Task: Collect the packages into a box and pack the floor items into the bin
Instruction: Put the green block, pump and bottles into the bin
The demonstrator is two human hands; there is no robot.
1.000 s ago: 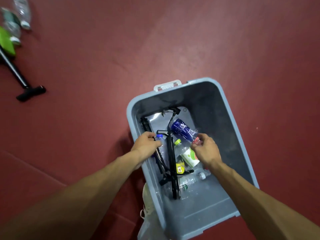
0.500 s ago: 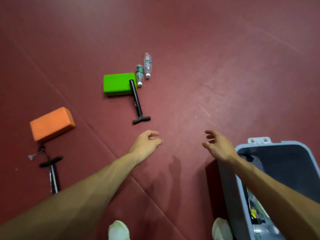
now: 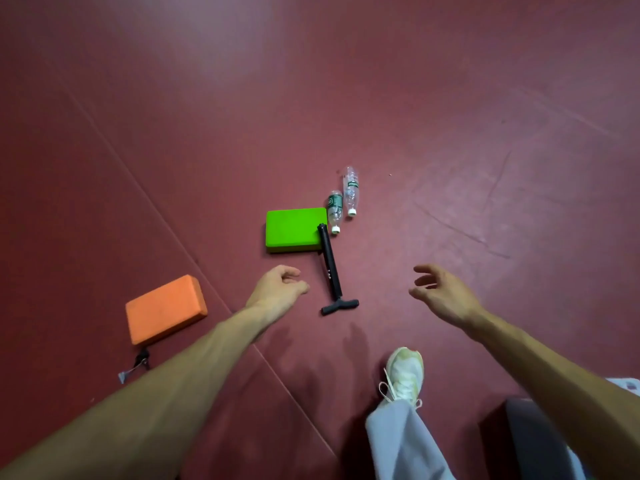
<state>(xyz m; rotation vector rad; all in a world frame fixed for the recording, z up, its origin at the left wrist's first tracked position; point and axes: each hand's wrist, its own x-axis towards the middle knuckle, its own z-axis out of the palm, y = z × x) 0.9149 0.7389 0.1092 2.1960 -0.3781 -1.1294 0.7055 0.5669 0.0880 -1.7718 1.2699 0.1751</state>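
Hands stretch forward over the dark red floor (image 3: 381, 98), both bare and holding nothing. The left hand (image 3: 277, 289) hangs with its fingers loosely curled toward the palm. The right hand (image 3: 440, 292) is spread wider, fingers apart and lightly bent.

Between the two hands, closer to the left one, lies a black pump (image 3: 330, 268). Its T-shaped handle is at the near end, just right of the left hand's fingertips. Its shaft runs away from the hands, and the far tip rests at the right edge of a green block (image 3: 294, 228), which lies flat just beyond the left hand.

Past the tip of the pump, a clear bottle (image 3: 335, 211) with a green label lies on its side against the block's far right corner, white cap toward the hands. A second bottle (image 3: 350, 190) lies just beside it, slightly farther off, cap pointing the same way.

An orange block (image 3: 165, 308) sits well to the left of the left hand. Near it, by the left forearm, lies a small black clip (image 3: 138, 363) with a silvery tag.

Between the forearms, a pale shoe (image 3: 405, 374) and a grey trouser leg (image 3: 405, 441) stand on the floor. Under the right forearm, a dark shape at the frame's edge is probably a corner of the bin (image 3: 533, 441), though too little of it shows to be sure.
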